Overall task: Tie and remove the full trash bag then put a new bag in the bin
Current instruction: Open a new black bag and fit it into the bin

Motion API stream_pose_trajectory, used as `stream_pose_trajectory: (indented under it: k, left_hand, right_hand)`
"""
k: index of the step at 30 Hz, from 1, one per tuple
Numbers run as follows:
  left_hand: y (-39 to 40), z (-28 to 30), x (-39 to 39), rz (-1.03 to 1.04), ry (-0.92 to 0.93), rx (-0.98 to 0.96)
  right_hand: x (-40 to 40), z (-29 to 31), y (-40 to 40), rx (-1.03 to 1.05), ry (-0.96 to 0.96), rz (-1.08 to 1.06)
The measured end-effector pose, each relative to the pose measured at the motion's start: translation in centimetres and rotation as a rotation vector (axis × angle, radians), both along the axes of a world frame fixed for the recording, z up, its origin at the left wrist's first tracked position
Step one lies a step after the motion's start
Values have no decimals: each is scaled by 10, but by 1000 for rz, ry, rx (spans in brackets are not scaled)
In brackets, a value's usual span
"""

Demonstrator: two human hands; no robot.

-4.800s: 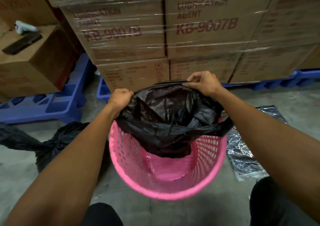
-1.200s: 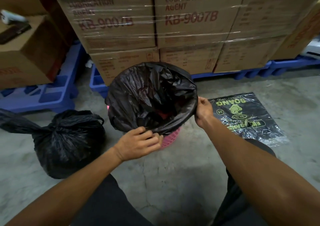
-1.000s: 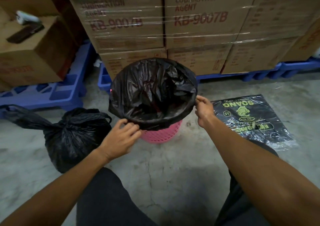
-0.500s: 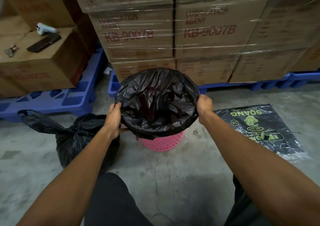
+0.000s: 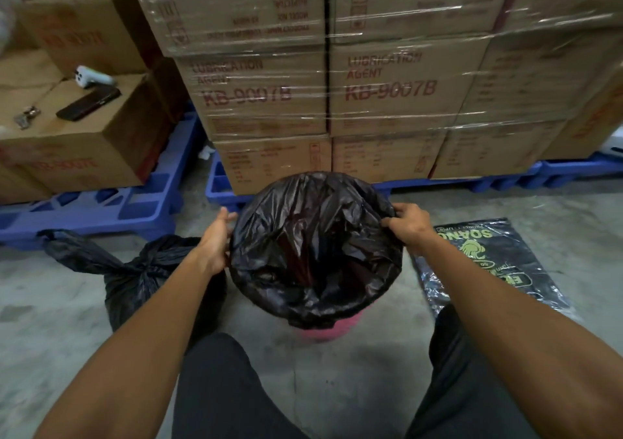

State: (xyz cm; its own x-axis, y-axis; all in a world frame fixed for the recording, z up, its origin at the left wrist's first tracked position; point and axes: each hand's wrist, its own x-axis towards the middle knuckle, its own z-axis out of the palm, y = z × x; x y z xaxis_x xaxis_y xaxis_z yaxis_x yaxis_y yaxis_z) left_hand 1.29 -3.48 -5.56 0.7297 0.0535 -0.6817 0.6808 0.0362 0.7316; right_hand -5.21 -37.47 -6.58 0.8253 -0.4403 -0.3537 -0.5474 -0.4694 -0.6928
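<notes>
A new black bag (image 5: 313, 250) lines the pink bin (image 5: 323, 331) on the floor, folded down over its rim so only the bin's lower front shows. My left hand (image 5: 215, 240) lies flat against the bag's left side with fingers extended. My right hand (image 5: 408, 224) pinches the bag's folded edge at the upper right of the rim. The full, tied black bag (image 5: 145, 277) sits on the floor left of the bin, partly behind my left forearm.
A pack of black bags with yellow print (image 5: 485, 263) lies flat on the floor to the right. Wrapped cartons (image 5: 387, 85) on blue pallets (image 5: 101, 209) stand behind the bin. A phone (image 5: 88, 102) rests on a carton at left. My knees fill the bottom.
My left hand has gone from the front of the rim to the bag's left side. The right hand has shifted up along the right rim. The view has tilted up.
</notes>
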Motion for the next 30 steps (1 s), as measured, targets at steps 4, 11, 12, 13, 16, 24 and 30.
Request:
stream_pose_trajectory:
  k: [4,11,12,13,16,24,30]
  left_hand:
    - [-3,-23,-20,-22,86,-11]
    - [-28,-54,-51,-133,65,165]
    - [-24,-53,-49,-132,108,155]
    - [-15,-53,-43,-123,151,151]
    - [-4,-43,-15,-11,69,130]
    - [-53,5,17,-566,-417,578]
    - [-58,-9,16,-778,-555,863]
  right_hand:
    - [-6,-2,-1,33,-17,2]
    - [-7,-14,-22,442,-22,-144]
    - [-10,-10,-25,576,20,-124]
    - [-9,-10,-29,699,61,-90]
    - [-5,-14,-34,630,130,-93]
    - [23,40,38,-393,-372,640]
    - [38,-43,81,-628,502,1080]
